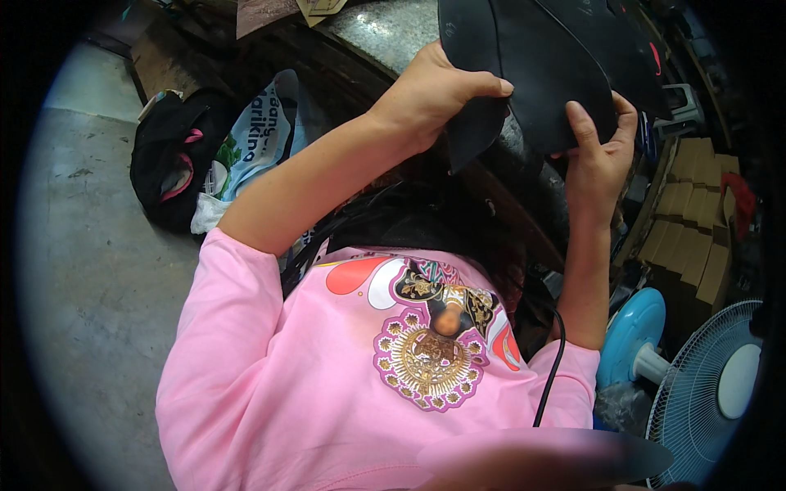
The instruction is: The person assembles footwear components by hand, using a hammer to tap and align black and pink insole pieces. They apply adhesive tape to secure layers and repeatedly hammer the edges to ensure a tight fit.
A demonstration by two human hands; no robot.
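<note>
Up at the top right I hold a black, leather-like sheet piece (548,74) made of curved panels with seam lines. Faint pale marks and a small red mark show near its far right edge. My left hand (430,86) grips its left side, thumb lying on the upper face and the other fingers hidden behind. At the near right edge, my right hand (602,151) pinches the piece between thumb and fingers. Part of the piece runs out of the picture at the top.
A speckled grey worktop (393,33) lies beyond my left hand. On the left floor sit a black bag (176,164) and a light blue plastic bag (258,131). Stacked brown cardboard boxes (688,213) and a fan with a white grille (696,409) stand at right. A black cable (555,368) hangs beside me.
</note>
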